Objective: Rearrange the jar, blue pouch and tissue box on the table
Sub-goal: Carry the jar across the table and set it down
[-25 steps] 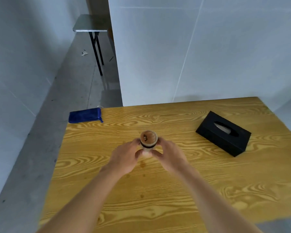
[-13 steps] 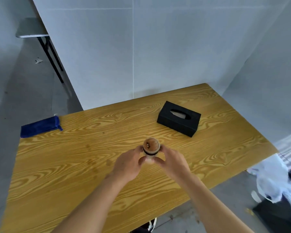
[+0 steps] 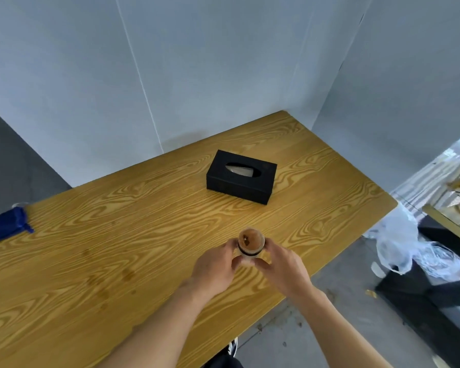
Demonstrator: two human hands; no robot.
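Observation:
A small clear jar [image 3: 251,241] with a brown lid and a dark band is held over the wooden table [image 3: 117,235]. My left hand [image 3: 215,266] grips its left side and my right hand [image 3: 283,264] grips its right side, fingers curled round it. Whether the jar's base touches the table I cannot tell. The black tissue box [image 3: 241,179] lies beyond the jar, toward the back right. At the table's far left edge lies the blue pouch [image 3: 4,226], partly cut off by the frame.
Grey wall panels [image 3: 223,62] close the table's back and right. White plastic bags [image 3: 398,240] and a dark stand [image 3: 436,282] sit on the floor to the right. The table's near right edge runs just under my right wrist.
The view has swung to the right, so the pouch slid to the left edge and the tissue box toward the centre. Both hands have kept their grip on the jar.

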